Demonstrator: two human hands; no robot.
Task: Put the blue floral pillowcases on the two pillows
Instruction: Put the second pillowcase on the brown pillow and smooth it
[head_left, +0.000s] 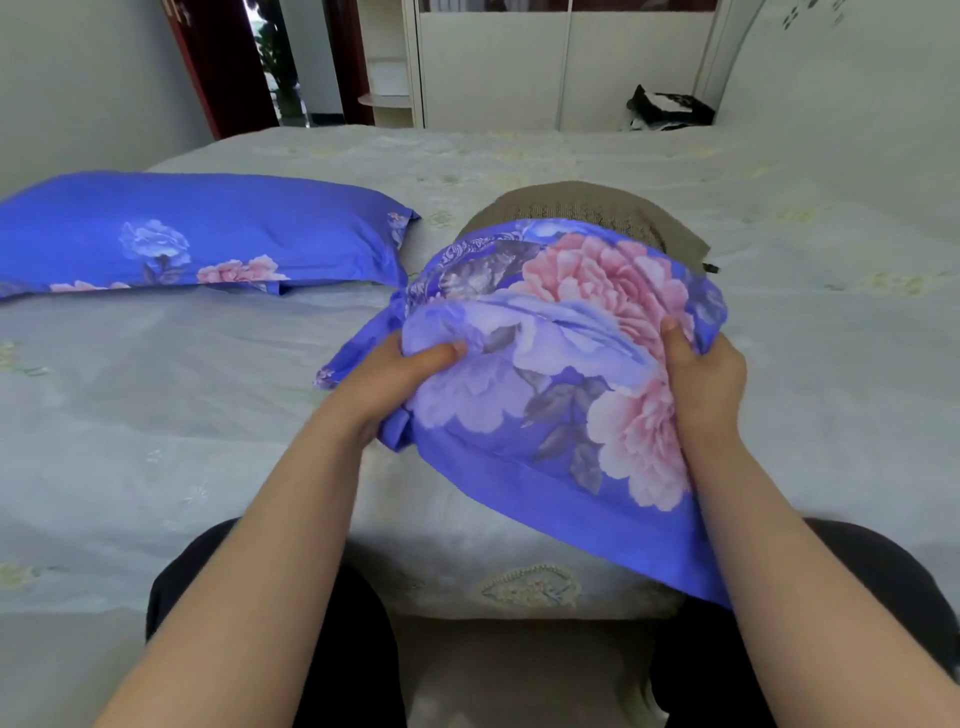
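Left hand (400, 371): thumb over, fingers tucked under, gripping the bunched blue floral pillowcase (561, 395) at its left side.
Right hand (704, 374): clenched on the same pillowcase's right side.
Brown pillow (587, 208): one, its far end bare, near end inside the gathered case, on the bed (156, 415).
Covered pillow (197, 234): one, lying flat, far left.
Count: two pillows, two pillowcases.

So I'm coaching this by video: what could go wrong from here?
1. The blue floral pillowcase is bunched thick where the left hand and right hand grip it, so it may snag or go on twisted.
2. The brown pillow is only partly covered and could slide away across the bed.
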